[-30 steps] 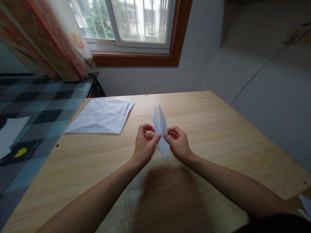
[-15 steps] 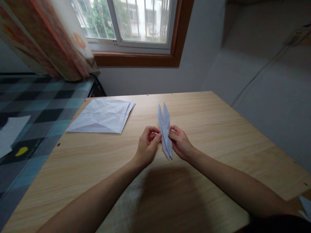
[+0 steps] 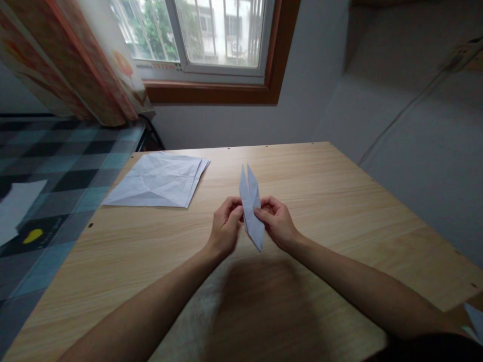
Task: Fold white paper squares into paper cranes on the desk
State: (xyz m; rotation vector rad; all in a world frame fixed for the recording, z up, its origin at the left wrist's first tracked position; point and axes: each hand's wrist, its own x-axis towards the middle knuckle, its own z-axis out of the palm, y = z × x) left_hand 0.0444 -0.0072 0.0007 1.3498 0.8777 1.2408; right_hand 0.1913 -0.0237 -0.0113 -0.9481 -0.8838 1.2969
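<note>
A narrow piece of folded white paper (image 3: 252, 206) is held up over the wooden table, its long shape split into two points at the top and tapering to one point at the bottom. My left hand (image 3: 226, 223) pinches its left edge between thumb and fingers. On the right edge, my right hand (image 3: 277, 221) grips it with the thumb pressed on the near face and the fingers behind. Part of the paper's far side is hidden.
Creased white paper sheets (image 3: 162, 181) lie stacked at the table's (image 3: 339, 201) back left. A bed with a checkered cover (image 3: 75, 171) adjoins on the left, with white paper (image 3: 22, 206) on it. A window (image 3: 222, 35) and curtain (image 3: 90, 60) are beyond.
The folded paper has turned so its face is broader to me and its lower points now meet as one. It has shifted slightly left, and my right thumb now lies across its face.
</note>
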